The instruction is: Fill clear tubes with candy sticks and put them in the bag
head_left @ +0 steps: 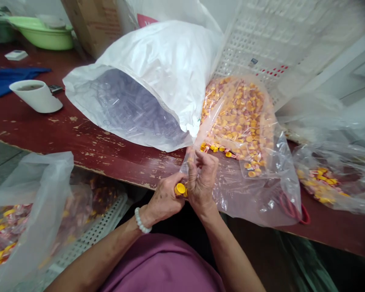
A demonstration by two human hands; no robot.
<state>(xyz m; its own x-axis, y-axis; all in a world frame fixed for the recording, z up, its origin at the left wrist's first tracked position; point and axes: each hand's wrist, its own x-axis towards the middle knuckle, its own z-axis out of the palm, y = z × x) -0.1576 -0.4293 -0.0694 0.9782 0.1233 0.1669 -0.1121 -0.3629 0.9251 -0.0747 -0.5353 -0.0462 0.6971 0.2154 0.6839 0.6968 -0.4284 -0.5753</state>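
Observation:
My left hand [163, 197] and my right hand [202, 180] meet at the near edge of a worn red table [79, 142]. Between them sits a small piece with a yellow cap [180, 189], pinched by both hands. Just beyond my fingers lies a clear bag of yellow caps [243, 117], its mouth toward me. To its left a large white sack of clear plastic tubes [134, 109] gapes open. A white bead bracelet circles my left wrist.
A clear bag of finished yellow and red pieces [15, 227] rests in a white crate at lower left. Another bag of caps [325, 182] lies at right. A white cup [36, 95], blue cloth, green basin [41, 32] and white crates stand behind.

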